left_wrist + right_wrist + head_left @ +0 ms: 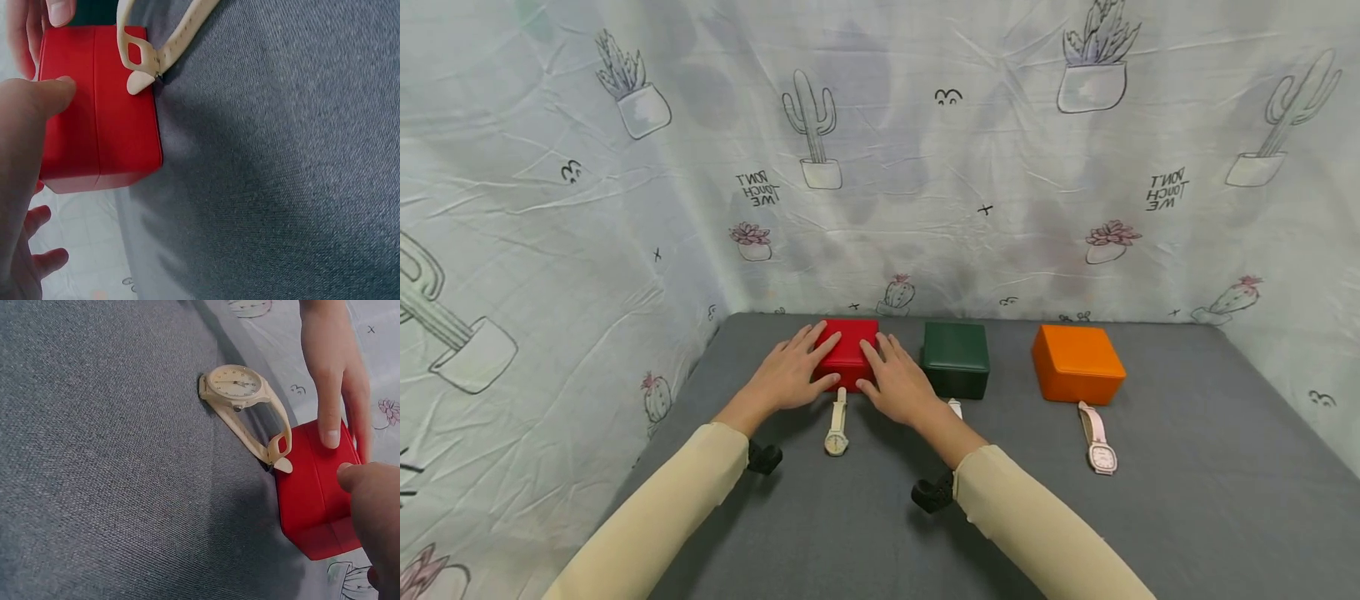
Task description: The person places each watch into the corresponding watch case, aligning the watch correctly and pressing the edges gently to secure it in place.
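Observation:
A closed red box [847,350] sits on the grey table between my two hands. My left hand [786,371] lies over its left side with fingers spread, its thumb on the front face. From the right, my right hand [901,385] touches the box with fingers extended and thumb at the front. A cream watch [236,384] lies before the box, dial toward me, its buckle end against the box front. The left wrist view shows the watch strap [187,28] and the seam across the box front. Some fingertips are hidden behind the box.
Right of the red box stands a dark green box [956,354], with a white watch [955,407] mostly hidden by my right arm. Farther right are an orange box [1078,358] and a pink watch [1097,442]. A patterned cloth [880,167] hangs behind the table.

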### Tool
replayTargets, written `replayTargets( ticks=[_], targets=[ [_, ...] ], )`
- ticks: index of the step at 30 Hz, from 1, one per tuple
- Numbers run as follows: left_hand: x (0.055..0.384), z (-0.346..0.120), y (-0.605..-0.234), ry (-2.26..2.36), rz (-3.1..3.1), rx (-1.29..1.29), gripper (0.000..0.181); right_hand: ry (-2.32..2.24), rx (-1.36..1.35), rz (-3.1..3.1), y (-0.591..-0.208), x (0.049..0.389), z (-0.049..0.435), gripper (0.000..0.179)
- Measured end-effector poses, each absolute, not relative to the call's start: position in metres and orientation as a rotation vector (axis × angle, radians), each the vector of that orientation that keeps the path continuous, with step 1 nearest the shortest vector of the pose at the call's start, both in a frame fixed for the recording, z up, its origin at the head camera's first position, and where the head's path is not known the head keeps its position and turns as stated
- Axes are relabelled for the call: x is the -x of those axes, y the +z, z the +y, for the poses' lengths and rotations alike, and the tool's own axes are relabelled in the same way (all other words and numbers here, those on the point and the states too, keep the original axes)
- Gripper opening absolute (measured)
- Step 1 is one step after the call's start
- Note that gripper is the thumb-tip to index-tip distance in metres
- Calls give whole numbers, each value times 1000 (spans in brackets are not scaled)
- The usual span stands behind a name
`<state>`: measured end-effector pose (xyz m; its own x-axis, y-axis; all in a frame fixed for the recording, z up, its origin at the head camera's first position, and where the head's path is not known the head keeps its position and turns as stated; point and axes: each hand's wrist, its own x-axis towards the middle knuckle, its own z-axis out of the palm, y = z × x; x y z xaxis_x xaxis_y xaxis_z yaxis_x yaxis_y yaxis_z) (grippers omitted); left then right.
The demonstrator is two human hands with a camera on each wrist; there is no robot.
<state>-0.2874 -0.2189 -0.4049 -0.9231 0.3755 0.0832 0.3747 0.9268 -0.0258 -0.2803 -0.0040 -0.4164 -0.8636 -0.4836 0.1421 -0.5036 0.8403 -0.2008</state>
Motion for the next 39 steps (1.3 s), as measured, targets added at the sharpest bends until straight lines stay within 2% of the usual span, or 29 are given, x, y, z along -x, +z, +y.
replayTargets(
  ticks=[12, 27, 39],
  targets=[
    [294, -217, -406, 29, -3015, 643, 79, 518, -766, -2934, -430, 292, -10, 78],
    [307, -221, -406, 4, -3034, 679, 92, 806, -715, -2933, -437, 307, -19, 96],
    [305, -220, -408, -78, -3016, 697, 91, 973, -701, -2918, -448, 318, -15, 106]
  ],
)
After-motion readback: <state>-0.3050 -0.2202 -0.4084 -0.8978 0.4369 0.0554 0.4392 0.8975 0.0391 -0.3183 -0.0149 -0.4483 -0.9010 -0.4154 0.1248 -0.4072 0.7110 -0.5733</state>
